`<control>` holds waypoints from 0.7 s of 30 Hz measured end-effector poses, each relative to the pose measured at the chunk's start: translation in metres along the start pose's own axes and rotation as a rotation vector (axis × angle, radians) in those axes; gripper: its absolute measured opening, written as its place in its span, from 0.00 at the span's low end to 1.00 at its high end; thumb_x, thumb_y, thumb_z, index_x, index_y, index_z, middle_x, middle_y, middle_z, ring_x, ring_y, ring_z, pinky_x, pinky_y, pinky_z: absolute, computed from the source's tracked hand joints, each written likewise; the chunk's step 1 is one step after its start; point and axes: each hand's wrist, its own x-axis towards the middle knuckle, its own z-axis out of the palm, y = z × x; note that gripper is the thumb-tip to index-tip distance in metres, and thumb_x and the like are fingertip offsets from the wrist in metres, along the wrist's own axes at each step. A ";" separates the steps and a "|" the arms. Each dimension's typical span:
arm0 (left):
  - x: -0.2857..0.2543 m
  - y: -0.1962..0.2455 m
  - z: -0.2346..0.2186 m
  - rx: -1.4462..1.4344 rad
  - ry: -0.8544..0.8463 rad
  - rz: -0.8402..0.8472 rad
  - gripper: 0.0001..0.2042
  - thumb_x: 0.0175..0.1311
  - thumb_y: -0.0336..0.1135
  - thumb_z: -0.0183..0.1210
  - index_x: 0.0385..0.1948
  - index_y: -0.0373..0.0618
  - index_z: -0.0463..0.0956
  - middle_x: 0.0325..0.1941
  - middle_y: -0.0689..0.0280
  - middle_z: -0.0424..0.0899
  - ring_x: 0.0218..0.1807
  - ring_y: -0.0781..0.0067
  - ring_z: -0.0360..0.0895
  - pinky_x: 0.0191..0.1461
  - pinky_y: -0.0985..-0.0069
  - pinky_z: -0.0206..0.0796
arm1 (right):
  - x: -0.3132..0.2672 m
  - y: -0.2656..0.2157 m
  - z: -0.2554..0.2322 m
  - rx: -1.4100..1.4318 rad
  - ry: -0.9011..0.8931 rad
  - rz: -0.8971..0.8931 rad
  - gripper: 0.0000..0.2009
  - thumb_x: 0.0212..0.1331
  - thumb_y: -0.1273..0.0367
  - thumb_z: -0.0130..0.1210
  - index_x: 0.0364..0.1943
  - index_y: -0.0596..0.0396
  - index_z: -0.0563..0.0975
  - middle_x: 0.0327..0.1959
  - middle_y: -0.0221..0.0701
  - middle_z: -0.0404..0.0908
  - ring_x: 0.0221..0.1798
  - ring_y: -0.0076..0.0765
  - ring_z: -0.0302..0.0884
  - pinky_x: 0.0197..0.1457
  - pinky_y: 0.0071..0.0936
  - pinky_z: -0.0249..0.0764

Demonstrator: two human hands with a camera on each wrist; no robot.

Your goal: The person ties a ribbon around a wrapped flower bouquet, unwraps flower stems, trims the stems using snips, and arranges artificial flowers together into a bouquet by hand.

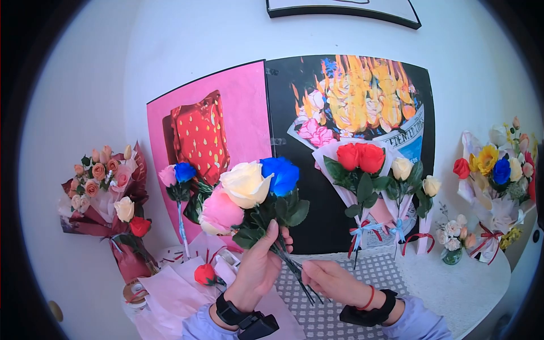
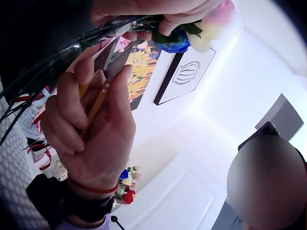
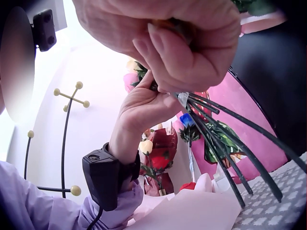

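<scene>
My left hand [image 1: 262, 273] grips a bunch of artificial roses just below the leaves. Its heads are a cream rose [image 1: 245, 184], a pink rose [image 1: 220, 212] and a blue rose [image 1: 281, 175]. Dark green stems [image 3: 240, 146] fan out beneath, with a strip of clear tape [image 2: 72, 50] around them. Close beside the stems, my right hand [image 1: 335, 281] holds a small orange-handled cutter [image 2: 98, 105] with a grey blade and rivets, mostly hidden in the head view. Its fingers curl around the handle.
Pink wrapping paper [image 1: 164, 292] and a red rose [image 1: 205, 274] lie at the left. Wrapped bouquets stand at the far left [image 1: 130, 255] and right [image 1: 481, 226]. Small wrapped roses [image 1: 362, 157] lean against the black picture [image 1: 289, 215]. A grey patterned cloth [image 1: 374, 277] covers the table's middle.
</scene>
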 end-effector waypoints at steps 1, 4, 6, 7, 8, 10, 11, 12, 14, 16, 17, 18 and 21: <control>0.000 0.001 0.000 -0.017 0.019 0.006 0.10 0.61 0.42 0.52 0.35 0.47 0.69 0.31 0.70 0.73 0.35 0.78 0.68 0.41 0.78 0.60 | -0.001 -0.002 -0.001 -0.030 0.009 0.005 0.22 0.63 0.56 0.37 0.22 0.59 0.71 0.14 0.28 0.65 0.20 0.24 0.62 0.27 0.23 0.61; 0.000 0.002 0.000 -0.026 0.029 0.017 0.10 0.60 0.42 0.53 0.35 0.47 0.70 0.30 0.70 0.73 0.35 0.78 0.69 0.41 0.78 0.61 | -0.001 -0.004 -0.001 -0.087 0.009 0.002 0.22 0.63 0.56 0.37 0.22 0.59 0.71 0.15 0.28 0.66 0.21 0.25 0.63 0.28 0.24 0.62; 0.000 0.001 0.000 -0.017 0.017 0.021 0.10 0.60 0.42 0.53 0.35 0.47 0.70 0.30 0.70 0.73 0.35 0.78 0.69 0.41 0.78 0.61 | -0.001 -0.003 0.000 -0.114 0.003 -0.008 0.22 0.63 0.56 0.37 0.22 0.59 0.72 0.15 0.28 0.66 0.21 0.26 0.64 0.29 0.24 0.62; 0.000 -0.001 0.001 -0.004 0.021 0.025 0.10 0.61 0.42 0.52 0.35 0.47 0.70 0.30 0.70 0.73 0.35 0.78 0.69 0.41 0.78 0.61 | -0.001 -0.001 0.001 -0.061 -0.006 -0.017 0.21 0.63 0.55 0.37 0.23 0.57 0.71 0.14 0.24 0.63 0.19 0.20 0.58 0.23 0.19 0.57; 0.000 -0.003 0.002 0.009 0.025 0.028 0.10 0.61 0.42 0.52 0.35 0.46 0.70 0.31 0.70 0.72 0.35 0.78 0.68 0.41 0.78 0.60 | -0.001 0.000 0.002 -0.008 -0.015 -0.027 0.21 0.64 0.54 0.37 0.24 0.56 0.70 0.14 0.19 0.60 0.16 0.13 0.53 0.18 0.14 0.51; -0.001 -0.005 0.002 0.027 0.015 0.026 0.11 0.62 0.42 0.50 0.37 0.46 0.68 0.31 0.69 0.72 0.35 0.77 0.68 0.40 0.77 0.61 | -0.001 0.001 0.002 0.016 -0.009 -0.007 0.21 0.64 0.54 0.37 0.24 0.56 0.70 0.14 0.19 0.60 0.16 0.13 0.53 0.18 0.14 0.51; -0.001 -0.006 0.003 0.046 0.008 0.026 0.11 0.63 0.42 0.49 0.39 0.46 0.66 0.31 0.69 0.71 0.34 0.76 0.68 0.40 0.76 0.62 | -0.001 0.002 0.002 0.040 -0.007 0.012 0.21 0.64 0.54 0.37 0.24 0.56 0.70 0.14 0.19 0.60 0.16 0.13 0.52 0.18 0.14 0.50; -0.002 -0.006 0.004 0.046 0.006 0.026 0.11 0.63 0.42 0.49 0.39 0.46 0.66 0.31 0.69 0.71 0.34 0.76 0.68 0.40 0.76 0.62 | 0.000 0.002 0.003 0.039 -0.005 0.011 0.21 0.64 0.54 0.37 0.24 0.56 0.70 0.14 0.19 0.60 0.16 0.13 0.52 0.18 0.14 0.50; -0.003 -0.006 0.005 -0.009 0.023 0.033 0.11 0.61 0.40 0.52 0.41 0.46 0.68 0.32 0.69 0.72 0.35 0.77 0.68 0.40 0.78 0.60 | 0.000 0.003 0.005 0.068 0.013 -0.009 0.21 0.64 0.54 0.37 0.24 0.56 0.70 0.13 0.19 0.59 0.16 0.13 0.52 0.17 0.14 0.50; -0.003 -0.007 0.004 -0.008 0.025 0.041 0.12 0.61 0.40 0.52 0.43 0.46 0.67 0.32 0.69 0.72 0.35 0.77 0.68 0.40 0.78 0.60 | 0.000 0.005 0.006 0.076 0.030 -0.020 0.21 0.64 0.54 0.37 0.24 0.56 0.70 0.13 0.19 0.59 0.15 0.13 0.52 0.17 0.14 0.50; -0.003 -0.007 0.004 -0.006 0.029 0.049 0.13 0.61 0.40 0.52 0.44 0.46 0.66 0.31 0.69 0.71 0.35 0.77 0.68 0.40 0.78 0.60 | 0.001 0.005 0.007 0.084 0.044 -0.031 0.21 0.64 0.55 0.37 0.25 0.56 0.70 0.13 0.19 0.59 0.15 0.13 0.52 0.17 0.14 0.50; -0.003 -0.007 0.004 -0.006 0.028 0.049 0.13 0.61 0.40 0.52 0.44 0.46 0.66 0.31 0.69 0.71 0.35 0.77 0.68 0.40 0.78 0.60 | 0.001 0.004 0.007 0.084 0.045 -0.031 0.21 0.64 0.55 0.37 0.25 0.56 0.70 0.13 0.19 0.59 0.15 0.13 0.52 0.17 0.14 0.50; -0.004 -0.008 0.006 -0.003 0.020 0.056 0.14 0.61 0.39 0.52 0.45 0.47 0.65 0.31 0.68 0.72 0.35 0.77 0.68 0.40 0.78 0.60 | 0.000 0.003 0.008 0.080 0.075 -0.049 0.20 0.64 0.55 0.37 0.24 0.56 0.70 0.13 0.19 0.59 0.15 0.13 0.52 0.17 0.14 0.50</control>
